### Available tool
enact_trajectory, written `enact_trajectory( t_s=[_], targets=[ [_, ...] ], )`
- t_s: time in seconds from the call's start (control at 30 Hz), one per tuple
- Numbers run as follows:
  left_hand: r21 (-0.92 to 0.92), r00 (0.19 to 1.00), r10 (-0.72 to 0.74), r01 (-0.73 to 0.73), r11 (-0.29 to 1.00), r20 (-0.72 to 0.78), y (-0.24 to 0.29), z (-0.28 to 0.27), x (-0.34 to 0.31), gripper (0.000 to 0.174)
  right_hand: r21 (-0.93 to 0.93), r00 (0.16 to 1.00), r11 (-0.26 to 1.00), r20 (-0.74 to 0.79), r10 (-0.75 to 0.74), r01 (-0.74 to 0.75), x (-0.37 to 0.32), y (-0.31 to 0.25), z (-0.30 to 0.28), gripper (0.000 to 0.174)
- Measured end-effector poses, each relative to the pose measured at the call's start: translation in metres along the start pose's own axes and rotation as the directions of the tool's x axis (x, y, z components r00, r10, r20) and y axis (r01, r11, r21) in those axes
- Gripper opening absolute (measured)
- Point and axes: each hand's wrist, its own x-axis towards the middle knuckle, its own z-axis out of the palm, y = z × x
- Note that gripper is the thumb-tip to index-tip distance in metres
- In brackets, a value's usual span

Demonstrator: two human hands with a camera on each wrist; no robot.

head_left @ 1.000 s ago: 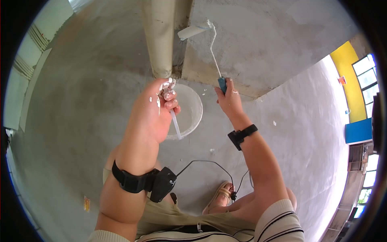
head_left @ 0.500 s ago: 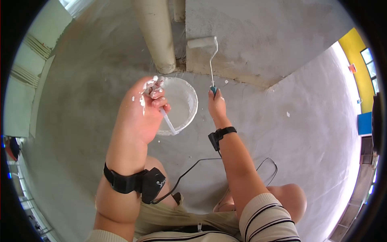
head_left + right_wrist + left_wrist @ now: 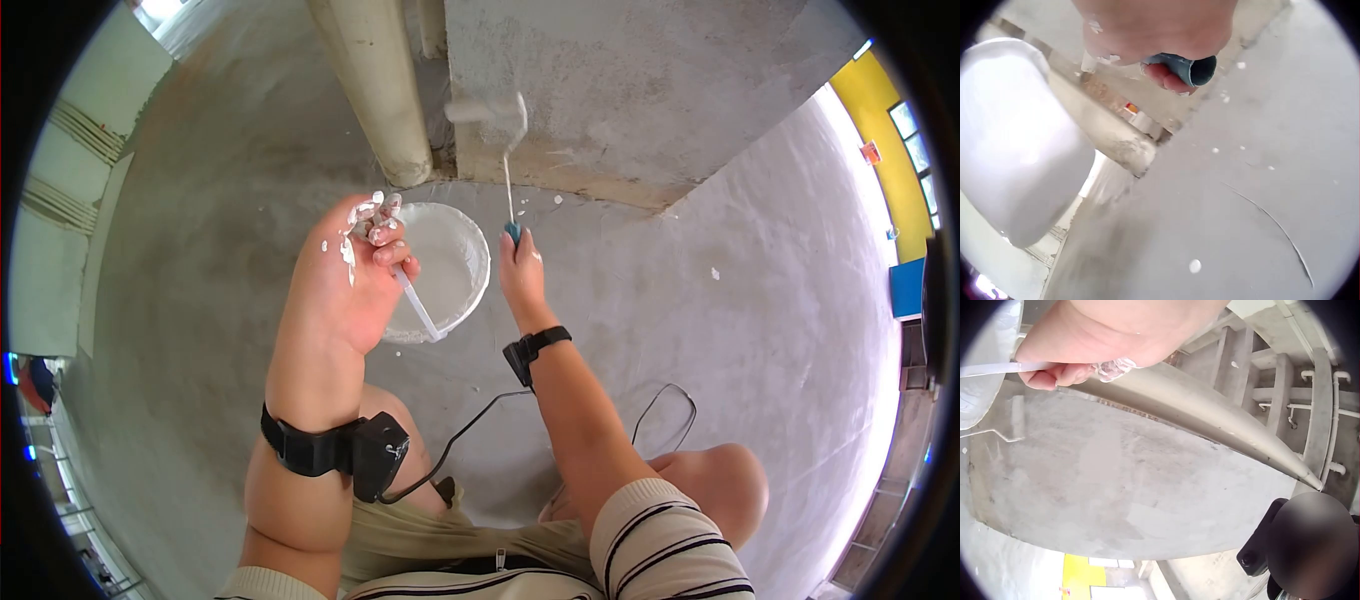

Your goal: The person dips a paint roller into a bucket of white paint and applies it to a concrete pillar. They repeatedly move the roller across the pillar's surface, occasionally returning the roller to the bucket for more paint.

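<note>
My left hand [image 3: 372, 252], spattered with white paint, grips the thin white bail handle [image 3: 417, 306] of a white paint bucket [image 3: 462, 262] and holds it up off the concrete floor. In the left wrist view the same handle [image 3: 997, 368] runs through the curled fingers [image 3: 1060, 374]. My right hand [image 3: 520, 268] grips the teal handle [image 3: 513, 231] of a paint roller; its white sleeve [image 3: 484, 108] lies against the base of the grey concrete wall [image 3: 640, 90]. The right wrist view shows the teal handle end [image 3: 1196, 67] and the white bucket [image 3: 1016, 137].
A round cream pipe [image 3: 375, 90] stands at the wall's corner, left of the roller. White paint drops [image 3: 714, 273] dot the concrete floor. Black cables [image 3: 470, 420] run from the wrist cameras. My knees and striped sleeve fill the lower frame.
The roller has moved down and left along the wall's lower edge toward the pipe. My right hand came slightly lower and nearer the bucket. The left hand still holds the bucket handle.
</note>
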Motion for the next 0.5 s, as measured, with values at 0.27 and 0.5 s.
enact_trajectory(
  t_s=[0.27, 0.5],
  targets=[
    [-0.077, 0.996, -0.07, 0.066, 0.995, -0.051, 0.002, 0.001, -0.001, 0.016, -0.103, 0.998, 0.995, 0.053, 0.021, -0.016, 0.027, -0.014, 0.012, 0.036],
    [-0.031, 0.999, -0.031, 0.031, 0.999, 0.023, 0.001, -0.002, -0.001, 0.029, -0.191, 0.95, 0.943, 0.103, 0.294, -0.271, -0.002, 0.05, 0.038, 0.037]
  ],
)
